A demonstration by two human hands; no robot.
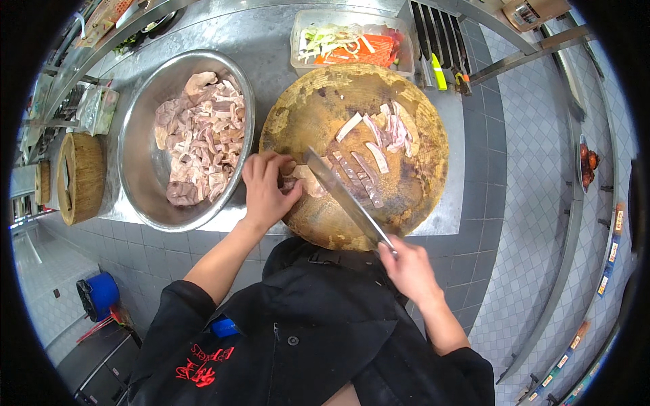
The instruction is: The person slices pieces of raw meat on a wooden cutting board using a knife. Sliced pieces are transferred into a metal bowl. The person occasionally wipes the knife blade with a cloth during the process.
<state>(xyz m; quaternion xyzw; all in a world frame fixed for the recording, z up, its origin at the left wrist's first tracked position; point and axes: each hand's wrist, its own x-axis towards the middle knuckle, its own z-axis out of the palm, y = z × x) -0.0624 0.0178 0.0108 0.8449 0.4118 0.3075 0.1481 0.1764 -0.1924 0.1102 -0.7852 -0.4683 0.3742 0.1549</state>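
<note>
A round wooden chopping block (304,122) stands on the steel table before me. My right hand (410,264) grips the handle of a cleaver (350,205), whose blade slants across the block's near part. At the block's left edge, the fingers of my left hand (269,188) are curled over a piece of pale meat (307,180), which lies beside the blade's tip. Dark cut strips (358,175) rest just right of the blade. Pale pinkish strips (391,127) are scattered farther back. Left of my left hand, a large steel basin (144,167) holds a heap of cut meat (208,137).
Behind the block sits a plastic tub (299,63) of sliced vegetables. A knife rack (439,40) with several knives is at the back right. Another wooden block (86,177) with a knife on it stands far left. A steel shelf rail (533,51) crosses the upper right.
</note>
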